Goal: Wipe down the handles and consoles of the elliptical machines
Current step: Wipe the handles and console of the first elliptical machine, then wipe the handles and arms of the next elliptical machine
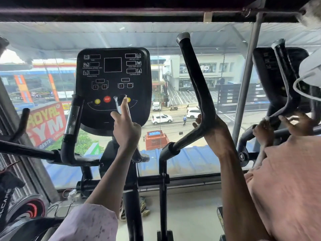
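Note:
The elliptical's black console stands straight ahead, its screens dark, with a red STOP button and yellow buttons low on its face. My left hand holds the short inner handle in front of the console, with the index finger stretched up beside it and the thumb out to the left. My right hand grips the long black swing handle at its bend. No cloth shows in either hand. The other inner handle stands free at the console's left.
Another person in a pink shirt stands close on my right, both hands on the handles of the neighbouring machine and its console. A glass window wall is right behind the machines. An exercise bike sits at lower left.

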